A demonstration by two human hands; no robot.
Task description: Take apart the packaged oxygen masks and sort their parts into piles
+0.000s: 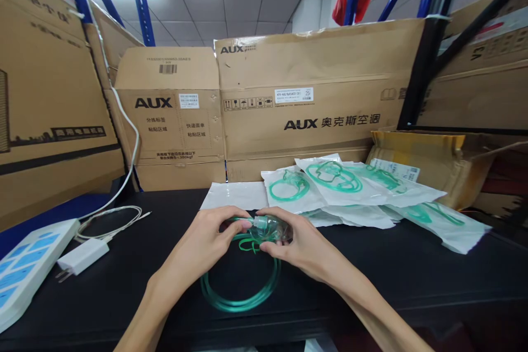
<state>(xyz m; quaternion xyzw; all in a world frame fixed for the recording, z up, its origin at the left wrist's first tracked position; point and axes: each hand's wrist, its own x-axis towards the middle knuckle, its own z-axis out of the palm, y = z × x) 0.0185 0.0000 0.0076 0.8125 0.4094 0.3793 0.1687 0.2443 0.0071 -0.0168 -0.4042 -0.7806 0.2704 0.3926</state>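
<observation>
Just above the black tabletop (330, 280), my right hand (292, 235) is closed around a clear green oxygen mask (269, 229). A pale connector (259, 222) sticks out of the mask's left side. My left hand (225, 226) pinches the end of the green tubing at that connector; its fingers partly hide the joint. The rest of the tubing (243, 304) hangs in a coil below my hands, seemingly resting on the table. A bright green elastic strap (248, 246) dangles from the mask between my hands.
Several bagged mask sets (338, 184) are piled at the back right, by an open carton (437, 170). A white sheet or pouch (235, 196) lies behind my left hand. At the left are a power strip (37, 264), charger (84, 254) and cable (119, 220). Cardboard panels (317, 88) wall the back.
</observation>
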